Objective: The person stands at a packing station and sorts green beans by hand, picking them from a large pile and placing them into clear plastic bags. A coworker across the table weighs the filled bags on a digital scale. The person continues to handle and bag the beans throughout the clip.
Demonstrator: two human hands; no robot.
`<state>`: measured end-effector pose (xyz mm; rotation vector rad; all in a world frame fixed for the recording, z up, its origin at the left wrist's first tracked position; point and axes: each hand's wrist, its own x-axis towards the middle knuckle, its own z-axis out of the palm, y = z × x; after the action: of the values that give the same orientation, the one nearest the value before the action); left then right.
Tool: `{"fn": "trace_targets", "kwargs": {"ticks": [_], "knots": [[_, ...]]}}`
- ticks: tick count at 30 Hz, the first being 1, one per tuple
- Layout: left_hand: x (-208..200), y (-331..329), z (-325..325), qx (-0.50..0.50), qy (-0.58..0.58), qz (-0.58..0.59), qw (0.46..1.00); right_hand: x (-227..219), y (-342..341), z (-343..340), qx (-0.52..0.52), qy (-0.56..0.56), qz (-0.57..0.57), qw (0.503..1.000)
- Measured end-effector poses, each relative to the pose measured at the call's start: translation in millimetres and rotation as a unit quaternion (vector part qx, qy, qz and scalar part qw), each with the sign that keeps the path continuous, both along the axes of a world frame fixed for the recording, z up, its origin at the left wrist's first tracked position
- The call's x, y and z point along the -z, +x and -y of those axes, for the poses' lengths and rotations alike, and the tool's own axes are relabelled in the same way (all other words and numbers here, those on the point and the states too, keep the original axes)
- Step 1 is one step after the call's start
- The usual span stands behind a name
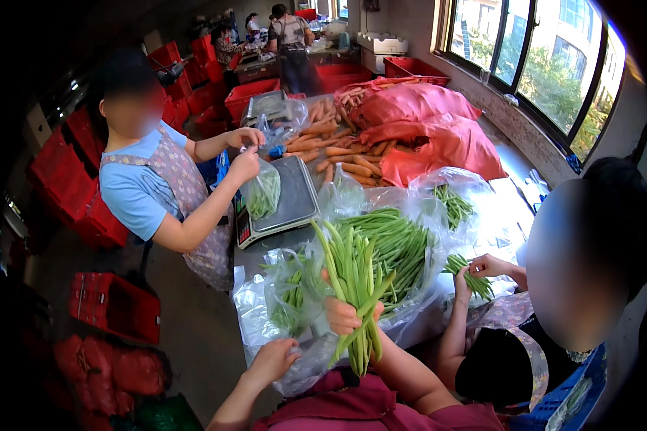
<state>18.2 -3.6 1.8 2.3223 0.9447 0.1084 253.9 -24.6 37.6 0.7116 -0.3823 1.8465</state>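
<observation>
Daylight falls across the tabletop (514,219). Near, the left hand (272,361) curls its fingers at clear plastic (315,365), grip uncertain; the right hand (345,316) wraps its fingers round a green-bean bunch (354,269) above the tabletop, long axis near to far, fanned ends pointing far. Bagging seems in hand, likely calling next for opening the plastic. Beyond lie a bean pile (411,248) and carrots (363,167).

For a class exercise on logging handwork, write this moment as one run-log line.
right hand: holds green bean bunch | left hand: at clear plastic edge | ahead: bean pile | ahead-left: scale | beyond: carrots
</observation>
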Motion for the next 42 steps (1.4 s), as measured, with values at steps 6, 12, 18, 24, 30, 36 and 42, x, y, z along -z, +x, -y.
{"fn": "trace_targets", "kwargs": {"ticks": [6, 12, 18, 24, 30, 36, 42], "knots": [[-13.9, 13.9, -9.3, -0.197, -0.315, 0.196, 0.907, -2.9, 4.9, 0.3, 0.054, -0.131, -0.081, 0.987], [-7.9, 7.4, -13.8, -0.264, -0.394, 0.328, 0.817, -2.5, 19.8, 2.2, 0.092, -0.17, -0.141, 0.971], [36.4, -0.4, -25.4, -0.236, -0.338, 0.262, 0.873, 4.1, 30.2, 7.4, 0.132, -0.172, -0.135, 0.967], [55.9, -5.6, -28.3, -0.215, -0.261, 0.243, 0.909, 14.3, 34.3, 6.7, 0.185, -0.201, -0.049, 0.961], [-23.9, 33.6, -1.7, -0.115, -0.107, 0.191, 0.969, 12.8, 38.0, 12.2, 0.284, -0.276, 0.18, 0.901], [-64.1, 68.7, 17.1, -0.087, -0.051, 0.3, 0.949, 3.1, 34.5, 16.0, 0.328, -0.322, 0.323, 0.827], [-54.4, 86.4, 12.7, -0.013, 0.025, 0.288, 0.957, 5.0, 40.7, 16.5, 0.302, -0.324, 0.388, 0.808]]}}
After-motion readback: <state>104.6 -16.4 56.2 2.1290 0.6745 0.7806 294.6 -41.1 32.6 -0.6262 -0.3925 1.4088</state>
